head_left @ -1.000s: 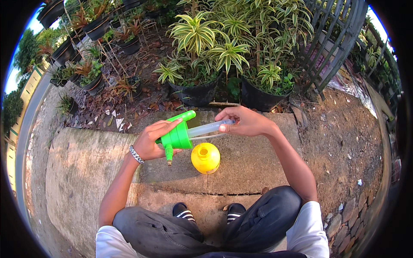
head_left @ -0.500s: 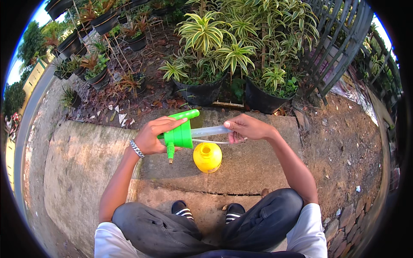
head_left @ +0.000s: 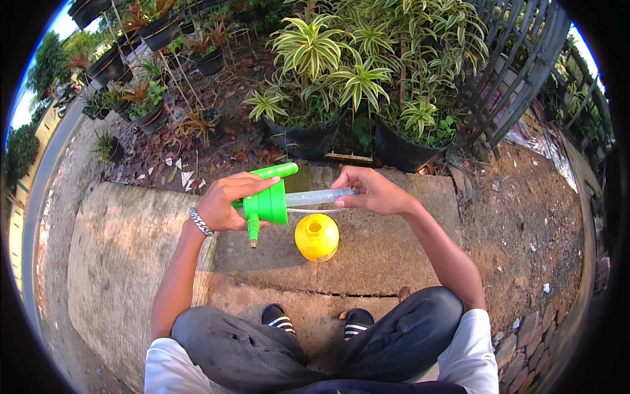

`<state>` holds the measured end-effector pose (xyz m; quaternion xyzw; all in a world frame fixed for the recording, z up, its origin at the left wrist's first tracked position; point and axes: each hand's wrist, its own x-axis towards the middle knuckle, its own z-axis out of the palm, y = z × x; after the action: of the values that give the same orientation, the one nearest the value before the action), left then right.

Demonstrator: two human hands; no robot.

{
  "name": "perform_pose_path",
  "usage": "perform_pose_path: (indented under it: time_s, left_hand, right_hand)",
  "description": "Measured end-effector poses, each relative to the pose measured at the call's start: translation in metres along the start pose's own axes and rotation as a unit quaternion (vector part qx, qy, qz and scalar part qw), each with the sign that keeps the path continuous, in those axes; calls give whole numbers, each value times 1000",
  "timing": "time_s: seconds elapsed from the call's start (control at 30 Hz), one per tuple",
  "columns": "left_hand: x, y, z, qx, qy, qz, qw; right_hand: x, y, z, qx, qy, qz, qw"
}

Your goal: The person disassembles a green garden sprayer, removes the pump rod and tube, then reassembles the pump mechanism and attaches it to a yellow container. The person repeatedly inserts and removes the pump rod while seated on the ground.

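Observation:
My left hand is wrapped round a green sprayer head, which lies on its side with its handle away from me and its nozzle toward me. A clear pump cylinder sticks out of the head to the right. My right hand pinches the far end of this cylinder between thumb and fingers. Just below the cylinder a thin pale tube runs from the head toward my right fingers; its end is hidden there. Between my arms a yellow bottle stands upright on the concrete, its round mouth uncovered.
Two large black pots of striped leafy plants stand beyond the concrete slab. Smaller potted plants hang and stand at the far left. A slatted fence rises at the far right. My sandalled feet are near the bottle.
The sprayer head has shifted slightly left and away from me with my left hand. My right hand has turned, and its fingers now close round the cylinder's end.

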<state>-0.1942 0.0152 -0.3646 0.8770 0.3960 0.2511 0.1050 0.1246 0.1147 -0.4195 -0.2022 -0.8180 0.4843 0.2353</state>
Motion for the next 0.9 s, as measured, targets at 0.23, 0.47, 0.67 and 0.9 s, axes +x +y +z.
perform_pose_path:
  time_s: [0.23,0.47,0.67,0.9]
  left_hand:
    - [1,1,-1,-1,8,-5,1000]
    - [2,-1,2,-4,18,-4,1000]
    - [2,-1,2,-6,18,-2,1000]
    - [1,-2,7,35,18,-11,999]
  right_hand:
    - [6,-17,-6,94,-122,181,971]
    - [2,-12,1,-53,52,-20,997]
    - [4,-11,-15,71,-92,188,975]
    - [-1,-3,-3,10,10,46,999]
